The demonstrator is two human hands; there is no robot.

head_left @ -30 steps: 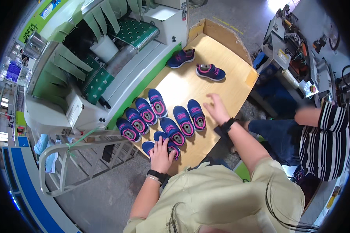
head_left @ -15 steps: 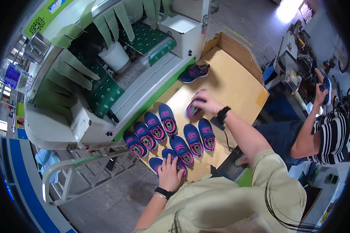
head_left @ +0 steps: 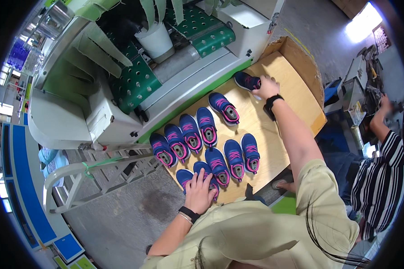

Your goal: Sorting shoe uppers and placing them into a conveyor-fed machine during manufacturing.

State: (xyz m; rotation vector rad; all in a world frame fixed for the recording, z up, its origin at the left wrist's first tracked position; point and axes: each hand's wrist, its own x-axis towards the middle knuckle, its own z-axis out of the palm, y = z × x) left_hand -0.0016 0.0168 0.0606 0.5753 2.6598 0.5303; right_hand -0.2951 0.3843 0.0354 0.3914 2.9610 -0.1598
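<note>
At the far end of the wooden board, my right hand (head_left: 268, 87) is closed on the heel end of a dark blue sneaker (head_left: 245, 81) with pink trim. My left hand (head_left: 199, 193) lies over another sneaker (head_left: 202, 167) in the near row, its fingers spread and partly covering it. Beside that hand is one more sneaker (head_left: 182, 177). Several matching sneakers stand in two rows, among them one far-row sneaker (head_left: 205, 123) and one near-row sneaker (head_left: 250, 150). A single sneaker (head_left: 224, 109) sits apart, up and right of the far row.
The wooden board (head_left: 274, 130) has a cardboard wall (head_left: 303, 58) at its far right. Alongside runs a machine with a perforated green belt (head_left: 137, 85), hanging cloth strips and a white cup (head_left: 155, 41). A metal rail frame (head_left: 76, 179) stands left. A person in a striped shirt (head_left: 379, 179) is at the right.
My right hand has let go of one sneaker, now beside the far row, and moved away to grasp the farthest sneaker. My left hand stays on the same sneaker. The view has shifted.
</note>
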